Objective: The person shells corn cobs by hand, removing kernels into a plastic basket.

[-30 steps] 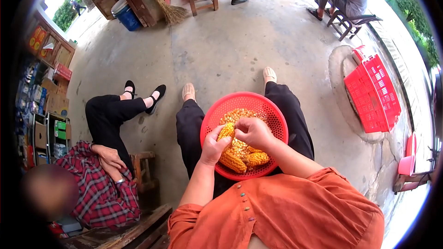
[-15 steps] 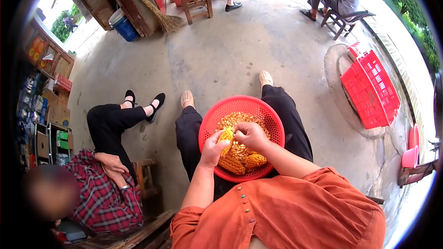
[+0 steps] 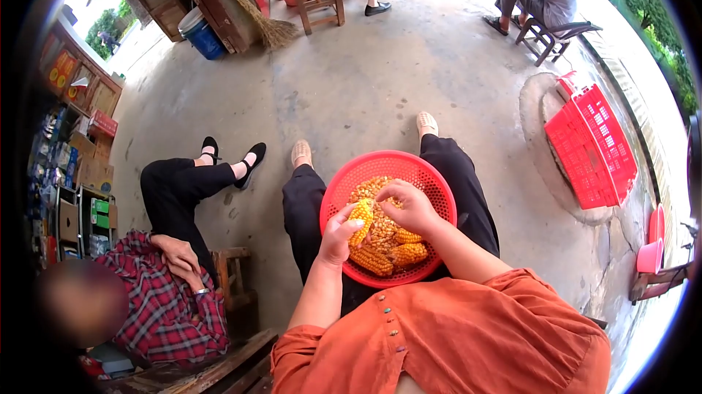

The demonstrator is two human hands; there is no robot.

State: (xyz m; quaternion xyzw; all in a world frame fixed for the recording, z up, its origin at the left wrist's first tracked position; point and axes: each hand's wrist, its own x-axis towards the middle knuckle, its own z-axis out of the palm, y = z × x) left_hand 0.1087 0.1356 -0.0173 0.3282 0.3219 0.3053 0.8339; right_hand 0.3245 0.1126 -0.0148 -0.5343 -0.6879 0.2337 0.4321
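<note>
My left hand (image 3: 337,237) is closed around an ear of corn (image 3: 360,221), held tilted over a red perforated basin (image 3: 444,211) in my lap. My right hand (image 3: 408,206) is just right of the ear's upper end, fingers curved and thumb apart from them, with nothing visible in its grasp. Loose corn kernels (image 3: 371,188) are heaped in the basin beneath both hands. More orange-yellow ears (image 3: 371,261) lie on the basin's near side, below the held one.
Seated at left is a person in a plaid shirt (image 3: 164,306). Red crates (image 3: 591,145) stand on the floor at right, with a pink basin (image 3: 649,256) nearer. A broom (image 3: 274,31) and a blue bucket (image 3: 203,37) are at the back left. Other people sit farther off.
My right hand's fingers have loosened and drawn slightly up and away from the ear. My left hand still grips the ear. The whole view has shifted a little.
</note>
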